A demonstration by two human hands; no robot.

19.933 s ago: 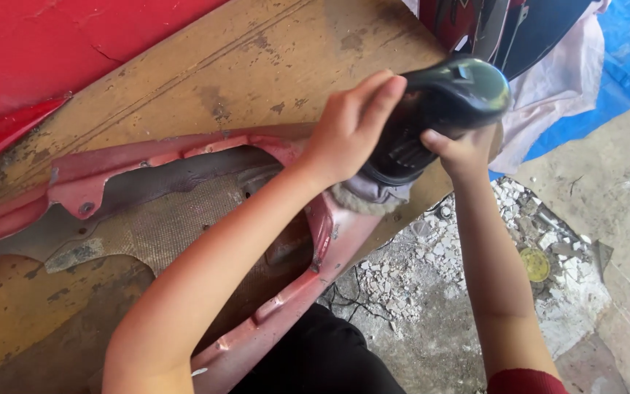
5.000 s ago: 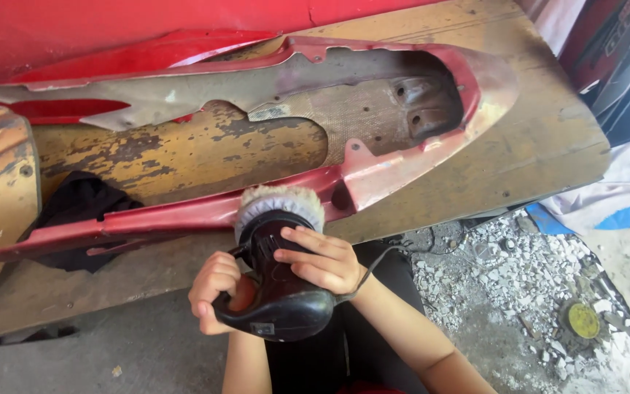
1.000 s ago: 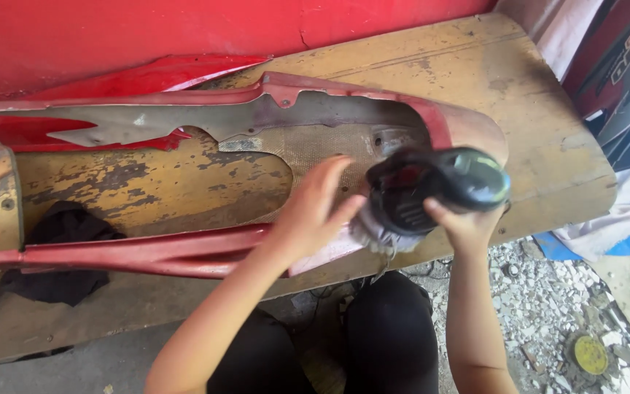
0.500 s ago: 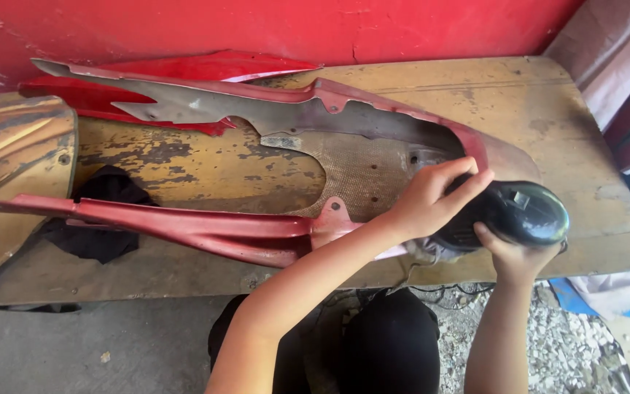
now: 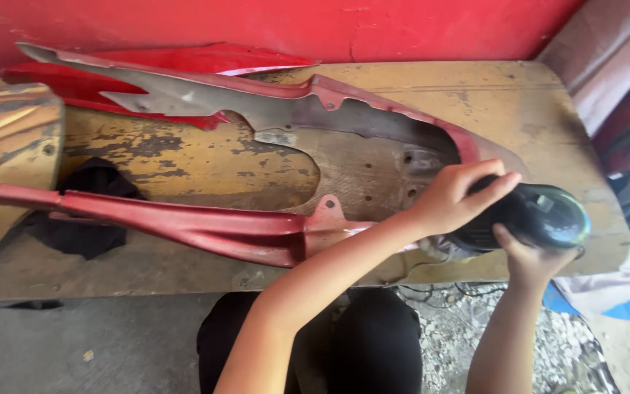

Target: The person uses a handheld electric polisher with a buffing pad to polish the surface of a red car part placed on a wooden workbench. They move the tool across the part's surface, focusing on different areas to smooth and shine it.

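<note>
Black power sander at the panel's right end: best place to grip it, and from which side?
Probably as both hands take it now: left hand over the black sander's front, right hand under its rounded rear, coming from the near side. The bulbous body suits a two-handed wrap.

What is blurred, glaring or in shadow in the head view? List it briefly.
Head view: even daylight; the black power polisher is slightly motion-blurred, with a soft sheen on its housing; the gold panel shows bright glare streaks; the red fairing stays sharp; faint shadow under the left hand.

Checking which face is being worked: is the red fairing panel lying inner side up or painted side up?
Inner side up: the red fairing panel shows its hollow, mounting tabs and dull grey lining.
</note>
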